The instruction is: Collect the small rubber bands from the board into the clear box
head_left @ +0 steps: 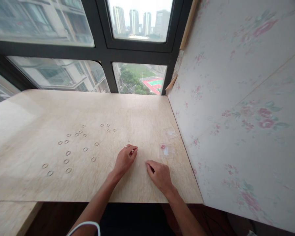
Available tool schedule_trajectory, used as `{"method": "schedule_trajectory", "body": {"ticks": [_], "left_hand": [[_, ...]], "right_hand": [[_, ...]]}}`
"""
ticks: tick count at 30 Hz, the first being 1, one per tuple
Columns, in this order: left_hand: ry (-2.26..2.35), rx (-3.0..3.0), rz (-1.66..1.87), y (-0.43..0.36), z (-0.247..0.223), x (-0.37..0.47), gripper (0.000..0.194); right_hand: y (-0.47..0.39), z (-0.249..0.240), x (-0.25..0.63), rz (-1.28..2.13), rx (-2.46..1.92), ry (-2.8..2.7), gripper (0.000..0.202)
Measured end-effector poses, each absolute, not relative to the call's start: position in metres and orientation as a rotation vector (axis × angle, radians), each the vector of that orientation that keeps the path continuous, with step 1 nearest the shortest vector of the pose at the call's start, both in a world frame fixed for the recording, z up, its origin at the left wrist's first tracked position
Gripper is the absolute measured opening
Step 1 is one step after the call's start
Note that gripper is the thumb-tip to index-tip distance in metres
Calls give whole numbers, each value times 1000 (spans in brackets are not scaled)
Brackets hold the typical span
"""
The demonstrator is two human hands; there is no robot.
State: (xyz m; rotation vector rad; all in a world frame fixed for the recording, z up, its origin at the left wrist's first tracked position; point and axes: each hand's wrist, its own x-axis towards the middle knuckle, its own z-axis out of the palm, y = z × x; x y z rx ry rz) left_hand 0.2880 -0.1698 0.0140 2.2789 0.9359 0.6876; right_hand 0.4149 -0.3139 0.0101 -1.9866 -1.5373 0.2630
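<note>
Rings (68, 155) lie loose across the table (142, 111), left of frame centre, apparently spread out already; left hand (125, 160) pinched, right hand (159, 173) curled, fingertips together, any contents indiscernible in both, so remaining work cannot be judged.

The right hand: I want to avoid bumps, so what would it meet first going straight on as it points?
Probably the left hand, near its fingertips, as the right hand points forward and leftward; their relative heights are unclear, so it could miss.
</note>
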Motion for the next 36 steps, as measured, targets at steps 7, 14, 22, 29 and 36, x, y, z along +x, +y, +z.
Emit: {"method": "schedule_trajectory", "body": {"ticks": [7, 14, 22, 29, 36], "left_hand": [[1042, 2360, 658, -175, 16, 230, 21], [995, 2380, 689, -180, 8, 193, 22], [928, 1929, 943, -177, 4, 183, 14], [896, 1756, 974, -174, -1, 178, 14], [931, 1737, 977, -175, -1, 178, 13]], "right_hand": [[-316, 5, 417, 240, -2007, -1540, 28], [-298, 13, 406, 448, -1937, -1403, 32], [-196, 68, 317, 601, -1588, -1643, 32], [-92, 75, 225, 417, -1617, -2398, 39], [-42, 55, 180, 241, -1585, -2858, 24]]}}
